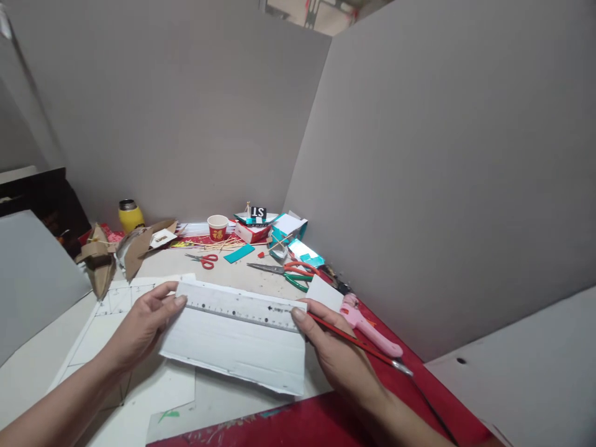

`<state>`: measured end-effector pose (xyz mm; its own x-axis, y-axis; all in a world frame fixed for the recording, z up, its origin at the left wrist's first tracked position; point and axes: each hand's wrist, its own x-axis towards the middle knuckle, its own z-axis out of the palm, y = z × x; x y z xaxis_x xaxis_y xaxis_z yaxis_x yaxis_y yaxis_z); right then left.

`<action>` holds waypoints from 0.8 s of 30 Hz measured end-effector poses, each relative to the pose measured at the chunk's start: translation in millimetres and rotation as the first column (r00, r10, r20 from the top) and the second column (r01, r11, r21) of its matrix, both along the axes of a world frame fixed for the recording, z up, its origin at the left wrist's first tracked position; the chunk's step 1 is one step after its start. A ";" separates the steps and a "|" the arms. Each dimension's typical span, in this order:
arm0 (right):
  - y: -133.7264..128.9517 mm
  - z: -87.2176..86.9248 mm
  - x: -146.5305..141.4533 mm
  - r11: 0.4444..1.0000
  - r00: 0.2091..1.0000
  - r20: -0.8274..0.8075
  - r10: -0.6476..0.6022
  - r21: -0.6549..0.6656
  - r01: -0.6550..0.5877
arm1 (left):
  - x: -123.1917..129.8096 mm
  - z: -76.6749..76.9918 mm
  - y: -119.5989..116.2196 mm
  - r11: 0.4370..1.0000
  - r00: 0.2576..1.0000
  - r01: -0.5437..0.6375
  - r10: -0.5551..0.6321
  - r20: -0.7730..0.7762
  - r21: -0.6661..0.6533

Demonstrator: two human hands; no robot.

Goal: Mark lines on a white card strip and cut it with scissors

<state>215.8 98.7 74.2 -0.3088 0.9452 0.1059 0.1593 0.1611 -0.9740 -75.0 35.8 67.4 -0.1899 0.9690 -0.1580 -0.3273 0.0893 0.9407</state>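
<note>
Both hands grip a white cardboard sheet [237, 347] with a clear ruler [237, 307] laid along its far edge, held up above the work surface. The thumb of my left hand [146, 326] presses on the ruler's left end, fingers behind the sheet. At the opposite end, my right hand [342, 354] pinches ruler and sheet together. A slim red pencil-like stick [356, 341] with a silvery end also rests in my right hand. Beneath lies a larger white sheet [84, 335] with drawn lines.
A pink glue gun [372, 326] lies at the right. Farther back are red-and-green-handled shears [291, 272], small scissors [202, 259], a paper cup [218, 228], thin sticks [223, 245] and a yellow bottle [131, 216]. Grey panels [186, 112] enclose the surface; cardboard pieces [139, 251] stand left.
</note>
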 end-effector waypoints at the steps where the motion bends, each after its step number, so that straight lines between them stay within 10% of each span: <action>1: 2.3 -1.1 1.5 1.000 1.000 0.024 -0.020 -0.020 0.020 | -1.4 -2.7 0.9 0.999 0.999 0.035 -0.035 -0.016 -0.004; 9: 24.0 -20.4 15.3 0.993 0.975 0.220 -0.033 -0.099 0.057 | -0.3 -7.7 2.3 0.943 0.942 0.273 -0.302 -0.146 -0.190; 14: 31.1 -38.9 24.9 0.985 0.933 0.357 -0.038 0.171 -0.025 | 7.4 -8.8 3.5 0.912 0.899 0.294 -0.365 -0.240 -0.288; 18: 28.6 -48.1 33.7 0.832 0.876 0.462 -0.139 0.534 -0.150 | 11.0 -16.6 2.9 0.900 0.857 0.284 -0.392 -0.333 -0.329; 24: 25.5 -50.7 44.0 0.700 0.785 0.619 0.014 0.555 -0.450 | 18.5 -23.8 -0.9 0.912 0.678 0.191 -0.390 -0.623 -0.362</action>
<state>259.8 124.2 23.4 -0.7129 0.5812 0.3923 0.4667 0.8108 -0.3532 -56.5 35.0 43.6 -0.0554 0.9380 -0.3423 0.4631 0.3278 0.8234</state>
